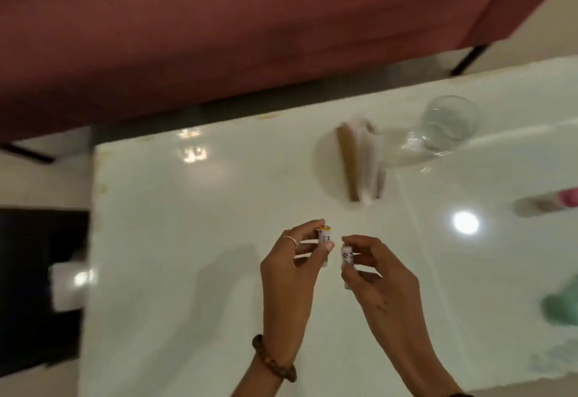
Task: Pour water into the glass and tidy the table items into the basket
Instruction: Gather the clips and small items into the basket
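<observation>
Glossy white table (pixel 194 271) fills the near and middle ground, with ceiling lights mirrored in it. Nearest, two forearms rise from the bottom edge, the left one wearing a brown bead bracelet (pixel 271 360). Both hands are held above the tabletop, close together but apart. The left hand (pixel 291 268), with a ring on one finger, pinches a small white battery (pixel 325 241) upright between thumb and curled fingers; its yellow top shows above the thumb. The right hand (pixel 375 274) likewise pinches a second white battery (pixel 346 255) between thumb and forefinger, the other fingers curled behind. At the right edge lie a blurred green thing (pixel 561 309) and, farther, a pink-and-white tube (pixel 550 202). Beyond the hands lie brown and white rolled sticks (pixel 359 162), and just right of them stands a clear glass (pixel 448 121). Farthest, a dark red sofa (pixel 234 30) spans the background.
</observation>
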